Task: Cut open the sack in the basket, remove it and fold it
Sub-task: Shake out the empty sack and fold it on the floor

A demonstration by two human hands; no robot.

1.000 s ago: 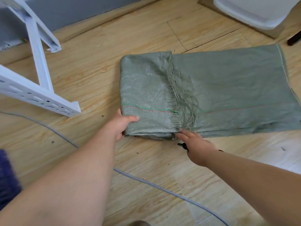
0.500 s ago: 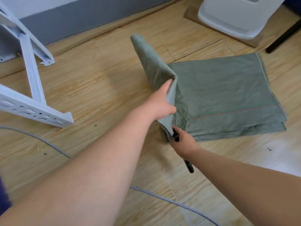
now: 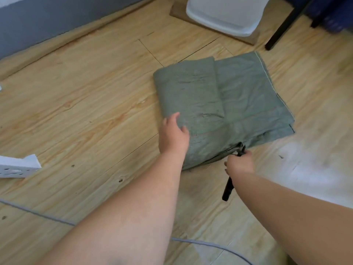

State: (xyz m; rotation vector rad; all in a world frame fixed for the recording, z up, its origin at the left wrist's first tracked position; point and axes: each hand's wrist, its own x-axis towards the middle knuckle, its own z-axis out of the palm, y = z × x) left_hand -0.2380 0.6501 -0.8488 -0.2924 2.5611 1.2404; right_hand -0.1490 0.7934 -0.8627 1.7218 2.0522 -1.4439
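Observation:
The grey-green woven sack (image 3: 246, 104) lies folded flat on the wooden floor, with its left part laid over onto the rest as a narrower top layer. My left hand (image 3: 173, 134) rests on that top layer near its front left corner, fingers spread. My right hand (image 3: 239, 163) is at the sack's front edge, closed around a black-handled cutting tool (image 3: 228, 190) and pinching the sack's near edge. The tool's handle sticks out toward me below the hand. No basket is in view.
A white plastic base (image 3: 225, 14) on a wooden board stands at the far side. A black leg (image 3: 280, 29) rises to its right. A white perforated metal frame end (image 3: 17, 167) lies at the left. A grey cable (image 3: 210, 244) crosses the floor near me.
The left part of the sack was lifted upright and has been folded over to the right onto the rest. The frayed edge is now covered. My left hand now lies flat on the fold.

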